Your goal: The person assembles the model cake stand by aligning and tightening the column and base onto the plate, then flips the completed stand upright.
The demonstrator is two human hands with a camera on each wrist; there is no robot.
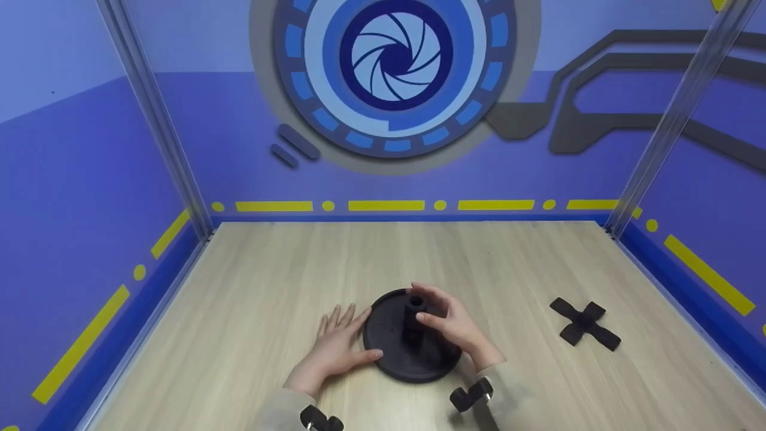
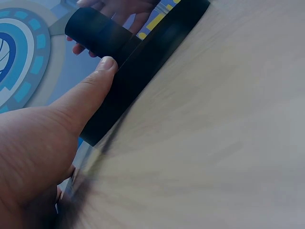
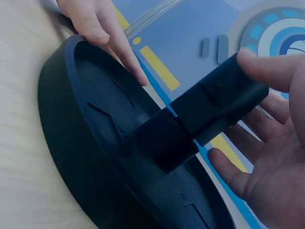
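A round black base point(image 1: 386, 328) with a raised rim lies flat on the table. From its middle rises a short black stub point(image 3: 167, 140), and a black tube point(image 3: 224, 98) stands upright over it, a step showing where the two meet. My right hand point(image 1: 453, 326) holds the tube near its top, thumb on the near side and fingers behind. At the base's left edge rests my left hand point(image 1: 336, 348), its fingers spread and fairly straight; in the left wrist view its thumb point(image 2: 90, 88) reaches onto the rim.
A black cross-shaped piece point(image 1: 585, 324) with four-way arms lies on the wooden table point(image 1: 269, 269) to the right. Blue printed walls point(image 1: 227, 155) and metal corner posts point(image 1: 158, 120) enclose the back and sides. Black wrist devices point(image 1: 473, 394) sit on both sleeves.
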